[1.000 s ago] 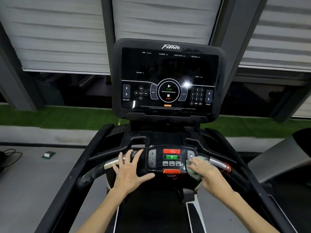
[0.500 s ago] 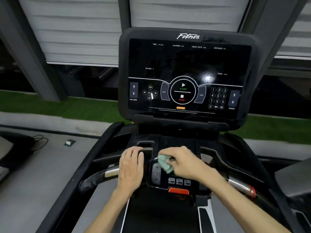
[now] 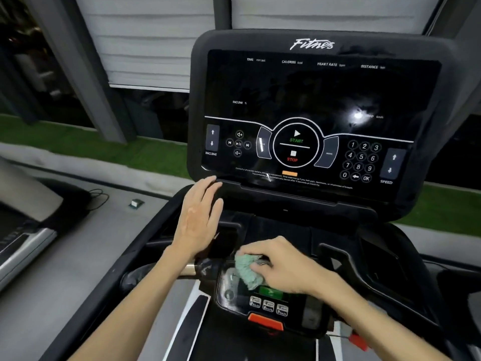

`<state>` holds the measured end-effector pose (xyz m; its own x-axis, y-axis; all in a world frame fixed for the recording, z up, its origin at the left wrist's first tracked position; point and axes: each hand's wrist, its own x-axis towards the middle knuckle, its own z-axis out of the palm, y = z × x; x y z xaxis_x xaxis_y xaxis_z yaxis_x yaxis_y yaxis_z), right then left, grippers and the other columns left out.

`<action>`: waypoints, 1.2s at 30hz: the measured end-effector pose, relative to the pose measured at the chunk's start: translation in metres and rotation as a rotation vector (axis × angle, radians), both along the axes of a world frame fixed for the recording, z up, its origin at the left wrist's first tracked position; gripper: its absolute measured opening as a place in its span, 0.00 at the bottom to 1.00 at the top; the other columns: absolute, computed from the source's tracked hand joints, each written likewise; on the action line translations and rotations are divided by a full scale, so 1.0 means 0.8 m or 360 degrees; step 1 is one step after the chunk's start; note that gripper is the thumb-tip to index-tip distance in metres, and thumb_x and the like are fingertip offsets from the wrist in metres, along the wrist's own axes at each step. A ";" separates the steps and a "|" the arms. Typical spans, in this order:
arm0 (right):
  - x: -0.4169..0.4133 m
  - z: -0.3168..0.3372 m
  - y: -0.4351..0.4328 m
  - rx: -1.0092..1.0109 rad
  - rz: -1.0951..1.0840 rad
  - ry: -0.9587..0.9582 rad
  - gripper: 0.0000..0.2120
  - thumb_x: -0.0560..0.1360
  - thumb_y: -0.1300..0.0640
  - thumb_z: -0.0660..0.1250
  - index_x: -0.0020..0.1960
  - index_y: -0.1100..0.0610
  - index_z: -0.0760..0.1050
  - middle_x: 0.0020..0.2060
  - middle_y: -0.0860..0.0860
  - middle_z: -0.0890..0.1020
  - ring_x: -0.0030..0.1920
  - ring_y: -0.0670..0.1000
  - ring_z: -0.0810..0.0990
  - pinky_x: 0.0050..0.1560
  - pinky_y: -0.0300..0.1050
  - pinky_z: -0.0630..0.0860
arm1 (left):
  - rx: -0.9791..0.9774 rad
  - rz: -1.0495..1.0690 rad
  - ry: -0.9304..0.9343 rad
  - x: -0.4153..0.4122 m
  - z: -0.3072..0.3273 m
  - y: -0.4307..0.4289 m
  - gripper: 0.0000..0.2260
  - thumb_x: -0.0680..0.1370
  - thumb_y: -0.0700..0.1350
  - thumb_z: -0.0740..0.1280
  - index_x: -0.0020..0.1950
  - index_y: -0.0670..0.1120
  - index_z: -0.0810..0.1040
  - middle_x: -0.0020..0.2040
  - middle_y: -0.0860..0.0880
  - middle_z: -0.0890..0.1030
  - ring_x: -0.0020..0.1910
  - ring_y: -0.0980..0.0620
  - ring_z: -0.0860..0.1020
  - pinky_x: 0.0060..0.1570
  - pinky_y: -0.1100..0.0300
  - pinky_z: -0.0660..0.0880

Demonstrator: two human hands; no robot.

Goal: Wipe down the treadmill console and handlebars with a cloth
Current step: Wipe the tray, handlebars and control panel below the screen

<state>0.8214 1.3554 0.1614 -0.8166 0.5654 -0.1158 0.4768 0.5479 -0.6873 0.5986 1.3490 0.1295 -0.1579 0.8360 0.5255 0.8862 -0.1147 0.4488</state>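
1. We press a pale green cloth onto the treadmill's small control panel. It sits at the panel's 11 o'clock corner, just above the green button.
2. Our right hand grips the cloth as a bunch. Its fingers curl over the top, and the wad bulges out beneath them.
3. Our left hand holds nothing, its fingers straight and close together, at 10 o'clock from the cloth. The tips lie by the lower edge of the big console, and we cannot tell whether they touch it.
4. The cloth looks crumpled, with a nubbly, towel-like pile, and is mint-coloured against the black plastic. We cannot tell whether it is damp.
5. We judge it light, soft and limp, so it will fold to any curve.
6. It is best taken as a wad in the palm for flat faces. For the handlebar, at 9 o'clock from the panel, it is better wrapped round the bar.
7. The glossy console face stands at 12 o'clock from the cloth. We judge that it calls for light pressure, since its printed keys and the panel's buttons may answer a firm press.
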 end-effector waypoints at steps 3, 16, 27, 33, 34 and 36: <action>0.047 0.005 0.008 -0.0100 -0.0125 0.0025 0.16 0.77 0.63 0.64 0.58 0.46 0.79 0.52 0.46 0.84 0.54 0.48 0.81 0.56 0.42 0.77 | 0.0029 -0.0038 0.0068 0.006 0.005 0.017 0.20 0.83 0.49 0.54 0.71 0.42 0.71 0.72 0.46 0.70 0.73 0.48 0.66 0.72 0.45 0.64; 0.039 -0.005 0.047 -0.0380 -0.0186 -0.0120 0.17 0.79 0.65 0.60 0.60 0.49 0.80 0.43 0.43 0.85 0.43 0.44 0.82 0.51 0.42 0.77 | 0.0287 -0.0081 0.0449 0.011 0.022 0.124 0.22 0.81 0.44 0.60 0.75 0.40 0.65 0.76 0.43 0.64 0.76 0.43 0.59 0.75 0.47 0.55; 0.029 -0.006 0.066 -0.0549 -0.0021 -0.0126 0.17 0.79 0.67 0.61 0.62 0.52 0.79 0.50 0.30 0.81 0.55 0.33 0.77 0.57 0.30 0.71 | 0.0354 0.0026 0.0591 0.017 -0.004 0.156 0.23 0.80 0.45 0.60 0.75 0.43 0.64 0.75 0.41 0.65 0.75 0.43 0.61 0.73 0.47 0.56; 0.105 -0.005 0.064 -0.0785 -0.0104 -0.0109 0.26 0.78 0.71 0.58 0.58 0.41 0.79 0.60 0.32 0.76 0.65 0.31 0.67 0.65 0.26 0.62 | 0.0412 0.0000 0.0586 0.017 -0.007 0.158 0.23 0.80 0.44 0.60 0.75 0.44 0.64 0.74 0.41 0.66 0.74 0.43 0.62 0.73 0.48 0.56; 0.093 -0.007 0.065 -0.0747 -0.0068 -0.0114 0.25 0.79 0.71 0.58 0.60 0.44 0.79 0.62 0.35 0.76 0.66 0.31 0.68 0.66 0.28 0.62 | 0.0417 -0.0002 0.0590 0.017 -0.008 0.159 0.23 0.80 0.44 0.60 0.75 0.44 0.64 0.74 0.41 0.67 0.74 0.43 0.62 0.72 0.48 0.56; 0.050 -0.012 0.068 -0.0630 0.0028 -0.0108 0.21 0.78 0.71 0.59 0.63 0.51 0.78 0.62 0.41 0.78 0.65 0.35 0.71 0.67 0.31 0.65 | 0.0422 0.0001 0.0598 0.017 -0.009 0.159 0.22 0.80 0.44 0.60 0.75 0.45 0.65 0.74 0.41 0.67 0.74 0.43 0.62 0.72 0.48 0.57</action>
<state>0.8616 1.4100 0.1520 -0.8089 0.4522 -0.3758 0.5213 0.2560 -0.8141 0.6126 1.4763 0.1225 0.0840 0.6647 0.7423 0.9820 -0.1818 0.0517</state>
